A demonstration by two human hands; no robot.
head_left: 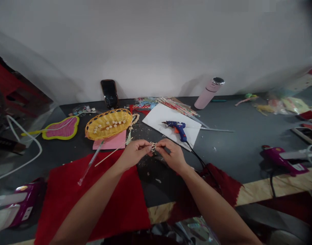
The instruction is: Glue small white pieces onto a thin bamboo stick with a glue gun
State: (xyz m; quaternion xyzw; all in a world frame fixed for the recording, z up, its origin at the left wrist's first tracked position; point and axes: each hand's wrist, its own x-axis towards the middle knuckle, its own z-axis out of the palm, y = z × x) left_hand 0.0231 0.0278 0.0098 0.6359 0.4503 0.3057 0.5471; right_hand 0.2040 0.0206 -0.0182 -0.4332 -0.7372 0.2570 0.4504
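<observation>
My left hand (138,151) and my right hand (171,153) meet at the middle of the dark table, fingertips pinched from both sides on a small cluster of pale beads (153,147). The cluster's exact form is too small to make out. Left of my hands, a yellow wicker basket (104,133) holds several pale bead pieces. Beside it lies a beaded loop with a pale tassel (129,136). A blue glue gun (180,128) rests on a white sheet (156,119) beyond my right hand.
Red felt (94,200) lies under my left forearm, with a thin wooden stick (112,153) and a clear glue stick (91,165) across it. A pink thermos (208,95) and a phone (110,94) stand near the wall. The glue gun's black cord (196,156) runs past my right wrist.
</observation>
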